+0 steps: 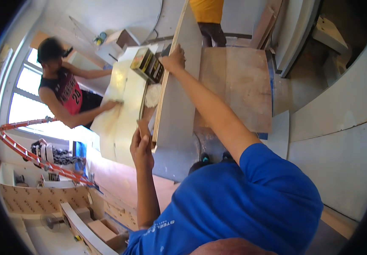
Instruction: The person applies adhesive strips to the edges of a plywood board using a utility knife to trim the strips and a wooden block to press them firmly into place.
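1. One orange ladder (15, 148) stands at left.
2. A co-worker (70, 80) has a hand on the white sheet (116, 123).
3. The left hand (142, 149) grasps a tan piece (143, 127) beside the near end of the upright panel (176, 110).
4. A box (147, 65) sits farther, left of the panel.
5. The right hand (174, 60) touches the panel's far edge; I cannot tell whether it grips.

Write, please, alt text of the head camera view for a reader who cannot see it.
A blue-shirted person holds a small tan piece in the left hand, the right hand at the top of a pale panel standing on edge. Left of the panel are a yellow-and-black box and a co-worker reaching over a pale board.
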Action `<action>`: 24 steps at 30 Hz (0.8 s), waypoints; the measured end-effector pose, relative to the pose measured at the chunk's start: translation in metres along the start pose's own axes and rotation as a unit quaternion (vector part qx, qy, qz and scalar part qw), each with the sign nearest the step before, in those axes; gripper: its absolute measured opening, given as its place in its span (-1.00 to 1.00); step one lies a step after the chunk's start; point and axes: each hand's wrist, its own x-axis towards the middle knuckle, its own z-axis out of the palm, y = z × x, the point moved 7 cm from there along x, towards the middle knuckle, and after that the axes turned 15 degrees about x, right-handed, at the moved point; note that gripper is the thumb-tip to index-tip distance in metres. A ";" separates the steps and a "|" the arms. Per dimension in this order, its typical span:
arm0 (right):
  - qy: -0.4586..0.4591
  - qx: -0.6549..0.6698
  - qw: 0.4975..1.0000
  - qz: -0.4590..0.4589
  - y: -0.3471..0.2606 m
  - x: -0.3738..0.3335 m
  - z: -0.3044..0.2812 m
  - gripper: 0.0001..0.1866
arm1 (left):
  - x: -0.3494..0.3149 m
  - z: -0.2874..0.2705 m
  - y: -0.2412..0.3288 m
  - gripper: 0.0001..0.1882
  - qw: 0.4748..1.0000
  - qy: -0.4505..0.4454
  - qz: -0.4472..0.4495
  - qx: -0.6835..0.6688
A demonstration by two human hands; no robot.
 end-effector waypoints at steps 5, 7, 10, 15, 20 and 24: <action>-0.071 -0.007 0.997 0.032 -0.002 0.007 0.008 0.08 | -0.026 -0.005 0.000 -0.28 0.999 0.024 0.011 0.034; -0.075 -0.012 0.996 0.043 -0.003 0.002 0.038 0.09 | -0.033 -0.030 -0.001 -0.28 0.995 0.053 0.004 0.090; -0.023 0.034 0.999 -0.020 0.021 0.063 0.031 -0.03 | -0.015 -0.015 0.013 -0.29 0.986 0.076 0.012 0.148; 0.061 0.110 0.991 -0.056 0.015 0.080 0.024 -0.11 | -0.018 -0.024 0.040 -0.42 0.949 0.106 0.037 0.293; 0.008 0.106 0.994 -0.021 0.016 0.052 0.037 -0.07 | -0.067 -0.012 0.072 -0.48 0.829 0.057 0.205 0.517; -0.041 0.167 0.985 -0.001 0.005 0.023 0.032 -0.09 | -0.084 -0.004 0.077 -0.46 0.805 0.045 0.216 0.550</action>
